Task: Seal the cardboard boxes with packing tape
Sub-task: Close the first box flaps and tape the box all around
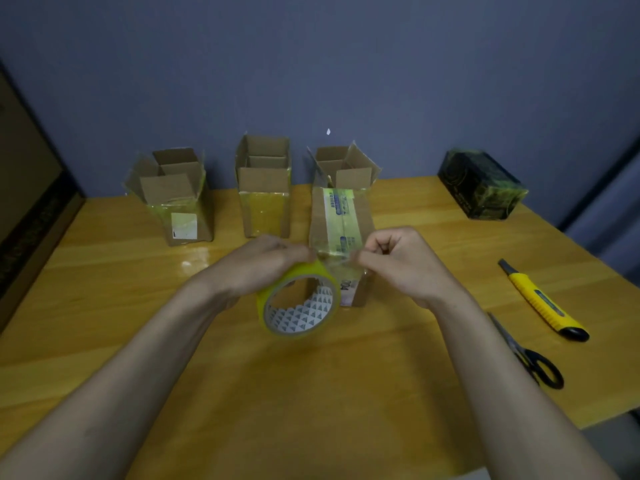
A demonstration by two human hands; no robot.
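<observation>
Head view: box (341, 237) label reads "04"; other print illegible

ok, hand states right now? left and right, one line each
Left hand: curled over the top of the tape roll, gripping it.
Right hand: fingers curled, pinching the pulled-out tape end beside the roll.
</observation>
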